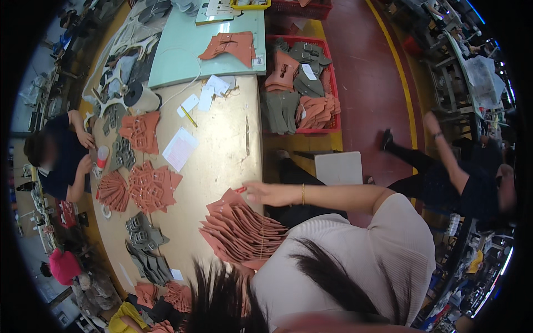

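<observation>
A thick, fanned stack of reddish-brown leather-like pieces leans against my front at the near table edge. Beyond its upper right end, my right hand is closed on a small red tool, whose exact kind is too small to make out. A thin thread hangs down in front of the stack. Of my left hand, only a sliver shows at the stack's lower edge; hair and the pieces hide its fingers.
Buckled reddish-brown pieces and grey pieces lie along the table's left side. Near them are a paper sheet, a yellow pen and a thread cone. A red crate and a stool stand right. A co-worker sits across.
</observation>
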A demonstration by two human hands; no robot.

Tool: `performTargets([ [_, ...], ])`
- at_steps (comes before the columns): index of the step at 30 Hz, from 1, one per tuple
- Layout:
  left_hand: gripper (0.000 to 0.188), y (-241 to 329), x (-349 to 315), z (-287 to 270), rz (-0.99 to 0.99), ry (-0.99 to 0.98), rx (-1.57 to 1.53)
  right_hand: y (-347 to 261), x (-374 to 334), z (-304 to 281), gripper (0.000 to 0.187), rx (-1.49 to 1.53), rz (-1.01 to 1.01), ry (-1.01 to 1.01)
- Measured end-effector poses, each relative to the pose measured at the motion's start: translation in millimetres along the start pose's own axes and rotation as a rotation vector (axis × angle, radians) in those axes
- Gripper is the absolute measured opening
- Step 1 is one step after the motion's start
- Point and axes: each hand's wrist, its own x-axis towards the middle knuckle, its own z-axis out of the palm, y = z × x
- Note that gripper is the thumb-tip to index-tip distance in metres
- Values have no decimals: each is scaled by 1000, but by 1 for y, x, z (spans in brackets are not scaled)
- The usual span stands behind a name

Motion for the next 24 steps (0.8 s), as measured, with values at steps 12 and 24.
performTargets([
  [12,65,-7,131,284,-199,-284,-19,63,32,-183,60,899,-30,342],
  [24,78,55,227,590,-551,-635,88,77,36,-397,67,1187,-323,756],
])
